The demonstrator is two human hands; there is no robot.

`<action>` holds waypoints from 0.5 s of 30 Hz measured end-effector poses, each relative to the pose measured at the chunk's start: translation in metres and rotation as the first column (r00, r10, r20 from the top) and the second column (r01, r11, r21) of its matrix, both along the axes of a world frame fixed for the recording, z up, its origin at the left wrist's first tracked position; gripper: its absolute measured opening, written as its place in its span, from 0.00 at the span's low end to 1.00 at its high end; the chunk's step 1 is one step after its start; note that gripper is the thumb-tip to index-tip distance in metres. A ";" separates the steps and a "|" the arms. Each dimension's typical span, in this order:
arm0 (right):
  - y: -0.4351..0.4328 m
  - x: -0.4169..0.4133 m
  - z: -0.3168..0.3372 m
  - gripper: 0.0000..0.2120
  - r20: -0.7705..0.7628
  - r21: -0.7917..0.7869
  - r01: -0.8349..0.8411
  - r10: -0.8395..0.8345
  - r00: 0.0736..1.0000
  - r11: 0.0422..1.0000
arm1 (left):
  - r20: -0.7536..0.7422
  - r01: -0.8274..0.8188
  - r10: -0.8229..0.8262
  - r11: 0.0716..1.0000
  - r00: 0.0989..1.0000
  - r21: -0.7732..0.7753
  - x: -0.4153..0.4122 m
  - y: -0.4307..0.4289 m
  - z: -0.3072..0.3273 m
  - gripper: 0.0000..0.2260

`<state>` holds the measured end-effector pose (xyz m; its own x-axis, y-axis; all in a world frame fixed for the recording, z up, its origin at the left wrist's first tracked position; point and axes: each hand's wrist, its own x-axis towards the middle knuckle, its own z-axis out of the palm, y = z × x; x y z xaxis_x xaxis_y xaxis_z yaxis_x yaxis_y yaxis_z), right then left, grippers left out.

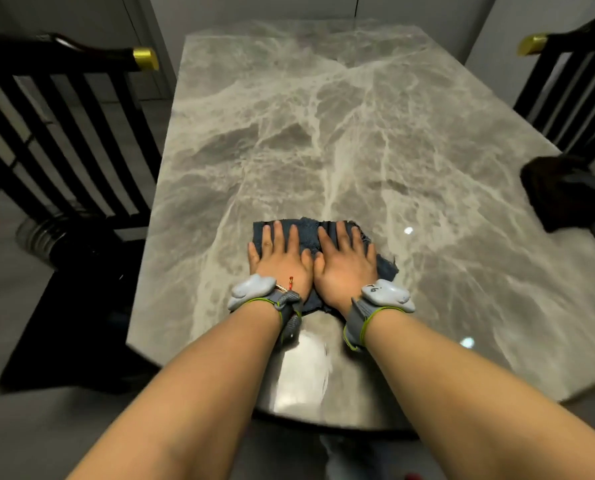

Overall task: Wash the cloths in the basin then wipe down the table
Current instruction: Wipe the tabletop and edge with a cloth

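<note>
A dark blue cloth lies flat on the grey marble table, near its front edge. My left hand presses on the cloth's left half with straight, spread fingers. Beside it, my right hand presses flat on the right half, thumbs almost touching. Both hands cover most of the cloth; only its far edge and right corner show. Each wrist carries a grey band with a pale sensor. No basin is in view.
A black slatted chair with gold-tipped arms stands left of the table, and another chair stands at the right. A dark object sits at the table's right edge. A wet sheen shows on the table near my wrists.
</note>
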<state>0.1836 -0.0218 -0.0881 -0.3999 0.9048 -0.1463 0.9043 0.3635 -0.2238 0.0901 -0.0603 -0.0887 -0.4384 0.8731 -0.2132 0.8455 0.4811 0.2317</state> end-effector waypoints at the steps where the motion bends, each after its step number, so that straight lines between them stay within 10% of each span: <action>1: 0.000 -0.001 -0.004 0.26 0.000 0.010 -0.018 0.018 1.000 1.000 | -0.010 0.009 -0.009 1.000 1.000 0.015 -0.002 -0.001 -0.006 0.25; 15: -0.191 0.054 0.013 0.26 0.029 -0.110 0.075 -0.072 0.997 0.991 | -0.009 0.043 -0.043 0.997 0.999 -0.064 0.051 -0.182 0.005 0.27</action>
